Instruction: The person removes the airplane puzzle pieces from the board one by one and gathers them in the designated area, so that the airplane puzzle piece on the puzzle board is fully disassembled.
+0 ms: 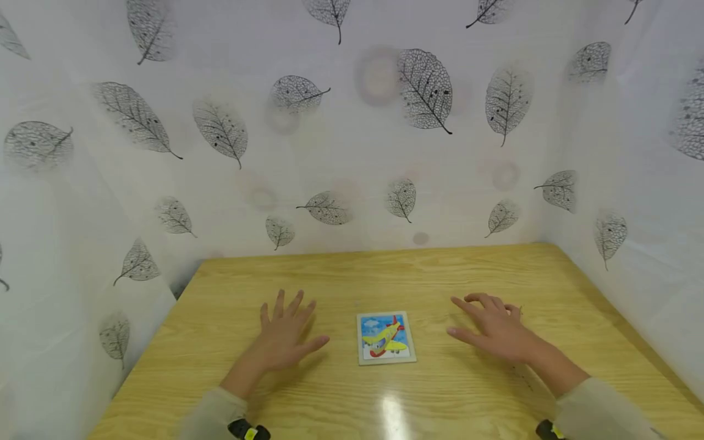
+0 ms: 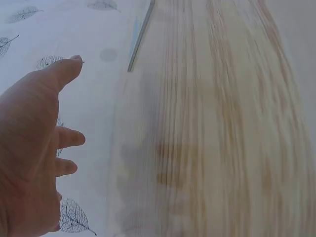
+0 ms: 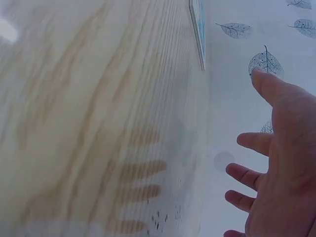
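Note:
A small square picture puzzle (image 1: 385, 337) of a yellow and red airplane on blue sky lies flat on the wooden table, between the two hands. My left hand (image 1: 287, 339) hovers over the table to its left, fingers spread and holding nothing. On the other side, my right hand (image 1: 495, 330) is held above the table with its thumb apart from the fingers, also holding nothing. In the left wrist view the edge of the puzzle (image 2: 141, 37) shows at the top; the right wrist view catches its edge (image 3: 198, 32) too.
The wooden table (image 1: 330, 275) has a pale grain and a bright reflection near its front. White curtains (image 1: 352, 153) printed with dark leaves enclose it at the back and both sides. Some small dark marks (image 3: 163, 217) lie on the tabletop near the right hand.

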Motion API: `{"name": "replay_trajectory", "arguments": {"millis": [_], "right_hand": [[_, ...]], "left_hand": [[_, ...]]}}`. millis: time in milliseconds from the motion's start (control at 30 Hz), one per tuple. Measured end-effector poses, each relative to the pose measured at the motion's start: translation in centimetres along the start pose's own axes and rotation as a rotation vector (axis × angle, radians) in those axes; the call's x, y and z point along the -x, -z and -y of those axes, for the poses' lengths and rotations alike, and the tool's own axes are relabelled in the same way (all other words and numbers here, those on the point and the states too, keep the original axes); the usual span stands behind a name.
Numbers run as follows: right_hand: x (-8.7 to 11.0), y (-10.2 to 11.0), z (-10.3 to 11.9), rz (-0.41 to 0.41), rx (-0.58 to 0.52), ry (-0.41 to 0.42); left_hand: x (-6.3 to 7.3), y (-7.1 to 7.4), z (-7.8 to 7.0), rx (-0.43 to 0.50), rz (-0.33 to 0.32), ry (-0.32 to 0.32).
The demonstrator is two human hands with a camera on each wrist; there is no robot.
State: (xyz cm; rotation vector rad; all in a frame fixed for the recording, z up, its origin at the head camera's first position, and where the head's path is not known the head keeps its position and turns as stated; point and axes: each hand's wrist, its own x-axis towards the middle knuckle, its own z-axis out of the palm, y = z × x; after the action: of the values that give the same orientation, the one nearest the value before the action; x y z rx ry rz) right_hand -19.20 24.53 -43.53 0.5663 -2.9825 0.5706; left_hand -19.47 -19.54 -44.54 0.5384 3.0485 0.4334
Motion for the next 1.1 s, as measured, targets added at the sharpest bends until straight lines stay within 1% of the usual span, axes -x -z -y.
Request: {"name": "replay_trajectory", "arguments": {"millis": [100, 267, 400, 567, 633, 800, 833, 867, 967, 1067, 1100], "right_hand": [[-0.5, -0.4, 0.6, -0.021, -0.005, 0.023], [-1.3, -1.1, 1.4, 0.0, -0.073, 0.066], [-2.1, -1.8, 1.8, 0.054, -0.142, 0.094], [-3.1, -2.3, 2.5, 0.144, -0.232, 0.091], [-3.5, -2.5, 3.0, 0.162, -0.255, 0.092], [-4.7, -3.1, 4.2, 0.177, -0.311, 0.142], [-5.0, -3.3, 4.4, 0.179, -0.322, 0.155], [-5.3, -3.5, 4.6, 0.186, -0.334, 0.167], [-6.0, -3.9, 5.3, 0.208, -0.363, 0.186], [-6.7, -4.4, 5.8, 0.226, -0.381, 0.191], [-6.9, -4.5, 5.9, 0.226, -0.39, 0.189]], "left_hand": [[-0.6, -0.5, -0.6, 0.009, -0.001, -0.028], [-1.3, -1.0, -2.0, 0.044, 0.008, -0.08], [-1.9, -1.5, -3.2, 0.079, 0.034, -0.106], [-2.7, -2.4, -4.2, 0.126, 0.048, -0.129], [-3.1, -2.8, -4.4, 0.159, 0.046, -0.147], [-3.9, -3.2, -5.4, 0.302, 0.046, -0.185], [-4.1, -3.3, -5.6, 0.331, 0.041, -0.182], [-4.2, -3.4, -5.9, 0.355, 0.04, -0.167], [-4.6, -3.6, -6.5, 0.405, 0.021, -0.104], [-4.8, -4.1, -6.7, 0.455, 0.005, -0.035], [-4.9, -4.2, -6.8, 0.471, -0.004, -0.026]]}}
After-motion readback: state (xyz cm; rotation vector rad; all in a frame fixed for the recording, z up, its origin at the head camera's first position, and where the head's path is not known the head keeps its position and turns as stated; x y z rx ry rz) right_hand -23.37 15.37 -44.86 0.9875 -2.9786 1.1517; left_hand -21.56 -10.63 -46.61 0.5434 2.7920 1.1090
